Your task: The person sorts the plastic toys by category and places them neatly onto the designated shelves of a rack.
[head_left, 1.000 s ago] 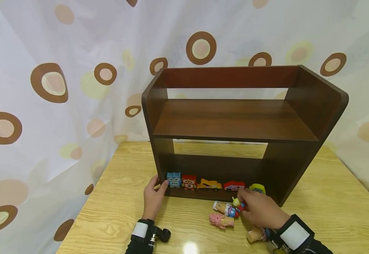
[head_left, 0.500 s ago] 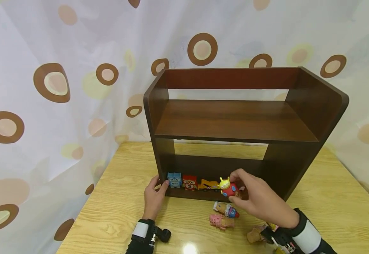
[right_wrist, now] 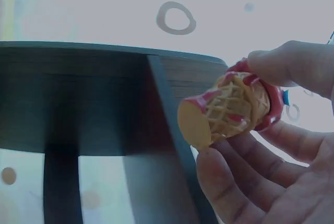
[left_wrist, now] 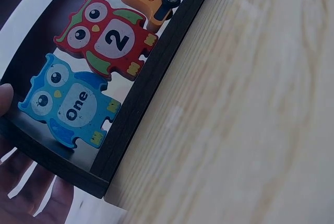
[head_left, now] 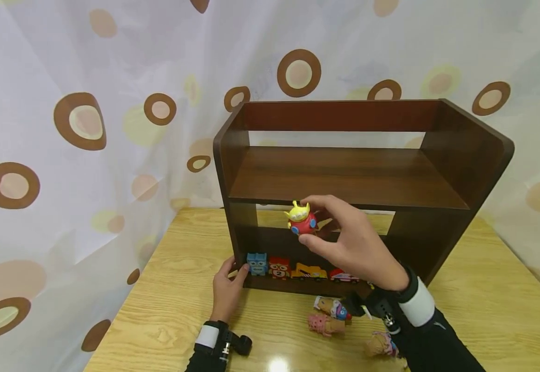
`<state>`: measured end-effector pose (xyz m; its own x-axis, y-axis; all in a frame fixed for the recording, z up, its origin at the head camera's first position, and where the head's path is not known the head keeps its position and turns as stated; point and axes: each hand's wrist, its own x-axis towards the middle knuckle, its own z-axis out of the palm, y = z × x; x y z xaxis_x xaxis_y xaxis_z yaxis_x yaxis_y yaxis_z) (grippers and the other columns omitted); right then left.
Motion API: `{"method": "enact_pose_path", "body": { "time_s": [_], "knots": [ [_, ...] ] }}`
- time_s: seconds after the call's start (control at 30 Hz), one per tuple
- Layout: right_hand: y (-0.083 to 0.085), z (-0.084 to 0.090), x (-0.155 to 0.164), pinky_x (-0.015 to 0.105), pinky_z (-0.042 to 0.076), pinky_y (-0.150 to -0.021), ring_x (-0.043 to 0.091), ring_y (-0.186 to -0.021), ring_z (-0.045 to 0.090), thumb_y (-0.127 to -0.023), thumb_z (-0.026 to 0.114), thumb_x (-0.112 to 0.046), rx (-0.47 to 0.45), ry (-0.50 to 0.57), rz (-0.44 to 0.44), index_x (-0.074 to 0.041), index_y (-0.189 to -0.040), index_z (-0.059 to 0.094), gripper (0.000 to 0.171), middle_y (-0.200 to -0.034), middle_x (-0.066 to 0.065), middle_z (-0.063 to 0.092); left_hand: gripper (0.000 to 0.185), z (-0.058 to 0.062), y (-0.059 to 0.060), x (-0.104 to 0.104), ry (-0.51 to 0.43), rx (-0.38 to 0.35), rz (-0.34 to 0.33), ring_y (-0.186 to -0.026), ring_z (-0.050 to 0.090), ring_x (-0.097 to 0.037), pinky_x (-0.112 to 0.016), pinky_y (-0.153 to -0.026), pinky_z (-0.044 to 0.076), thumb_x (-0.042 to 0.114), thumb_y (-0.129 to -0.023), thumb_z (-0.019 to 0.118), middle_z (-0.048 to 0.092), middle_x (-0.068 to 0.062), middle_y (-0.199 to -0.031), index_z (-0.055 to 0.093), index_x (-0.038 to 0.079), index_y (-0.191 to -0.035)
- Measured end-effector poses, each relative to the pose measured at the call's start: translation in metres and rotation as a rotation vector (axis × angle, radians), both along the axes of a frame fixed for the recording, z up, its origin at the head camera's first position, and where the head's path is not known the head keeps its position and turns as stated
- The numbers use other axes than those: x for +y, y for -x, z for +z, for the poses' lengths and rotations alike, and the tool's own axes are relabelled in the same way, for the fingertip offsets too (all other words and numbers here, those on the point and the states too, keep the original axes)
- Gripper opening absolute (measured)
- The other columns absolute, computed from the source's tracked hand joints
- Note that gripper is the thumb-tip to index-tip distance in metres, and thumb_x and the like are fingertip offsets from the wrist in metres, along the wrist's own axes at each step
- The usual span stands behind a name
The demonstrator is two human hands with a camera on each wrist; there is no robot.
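- Since a second ago, the right hand (head_left: 351, 240) has risen from the tabletop figures to the front edge of the shelf's (head_left: 344, 178) middle board, carrying the toy.
- Left hand (head_left: 225, 289) rests, fingers relaxed, against the shelf's lower left corner, well below.
- Right fingers pinch the alien cone toy (head_left: 301, 221) upright: yellow head up, waffle cone (right_wrist: 224, 112) pointing down, long axis vertical, just before the board.

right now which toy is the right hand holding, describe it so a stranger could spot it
Find the dark brown wooden shelf on the light wooden table. At its upper board's front edge, the right hand pinches a small red round-bodied figure with a yellow-green head. It is the only toy in the air; the others lie lower.
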<state>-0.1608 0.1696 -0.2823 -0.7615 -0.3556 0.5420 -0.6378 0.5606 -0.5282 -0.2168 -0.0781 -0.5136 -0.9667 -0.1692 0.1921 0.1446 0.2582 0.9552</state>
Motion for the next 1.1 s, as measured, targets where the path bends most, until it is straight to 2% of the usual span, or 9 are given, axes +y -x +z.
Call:
{"method": "enact_pose_path", "body": {
  "time_s": [0.17,0.33,0.47,0.63,0.83,1.1],
  "knots": [
    [0.021,0.019,-0.014,0.032,0.059,-0.076,0.017,-0.090,0.067,-0.080,0.081,-0.011,-0.014,0.073,-0.029,-0.004,-0.126,0.058,0.052,-0.110,0.010,0.069,0.037,0.000,0.000,0.001,0.006,0.008,0.009,-0.118,0.061,-0.032,-0.048,-0.095,0.054,0.020,-0.095,0.066,0.066,-0.013,-0.130,0.063,0.009,-0.131],
    [0.046,0.036,-0.030,0.039,0.060,-0.084,0.023,-0.092,0.069,-0.083,0.080,-0.013,-0.075,0.131,-0.061,-0.002,-0.125,0.055,0.050,-0.112,0.013,0.067,0.036,-0.001,0.002,0.001,0.003,0.008,0.020,-0.118,0.061,-0.030,-0.045,-0.094,0.053,0.019,-0.095,0.067,0.067,-0.011,-0.128,0.064,0.010,-0.129],
    [0.066,0.040,-0.043,0.040,0.059,-0.088,0.026,-0.095,0.070,-0.083,0.079,-0.013,-0.098,0.145,-0.068,-0.001,-0.123,0.053,0.049,-0.113,0.015,0.065,0.035,-0.002,0.003,0.000,0.000,0.008,0.016,-0.118,0.061,-0.030,-0.045,-0.094,0.053,0.019,-0.095,0.066,0.067,-0.010,-0.127,0.064,0.011,-0.128],
    [0.087,0.038,-0.056,0.041,0.058,-0.091,0.029,-0.103,0.069,-0.085,0.077,-0.014,-0.131,0.152,-0.094,0.000,-0.125,0.051,0.050,-0.120,0.016,0.062,0.035,-0.004,0.003,-0.001,0.009,0.009,0.010,-0.117,0.061,-0.030,-0.046,-0.095,0.053,0.021,-0.096,0.065,0.067,-0.011,-0.128,0.064,0.011,-0.129],
    [0.102,0.035,-0.070,0.041,0.055,-0.098,0.029,-0.111,0.067,-0.088,0.075,-0.014,-0.166,0.150,-0.100,-0.004,-0.135,0.046,0.056,-0.128,0.015,0.060,0.035,-0.004,0.002,0.000,0.003,0.004,0.014,-0.118,0.061,-0.031,-0.048,-0.096,0.053,0.020,-0.095,0.066,0.067,-0.011,-0.129,0.064,0.011,-0.129],
    [0.108,0.038,-0.082,0.041,0.054,-0.101,0.029,-0.115,0.066,-0.090,0.073,-0.016,-0.168,0.121,-0.095,-0.005,-0.138,0.046,0.056,-0.132,0.015,0.061,0.036,-0.002,0.001,-0.001,0.004,0.007,0.012,-0.117,0.062,-0.031,-0.048,-0.095,0.053,0.020,-0.095,0.066,0.066,-0.011,-0.129,0.064,0.012,-0.130]
  ]
}}
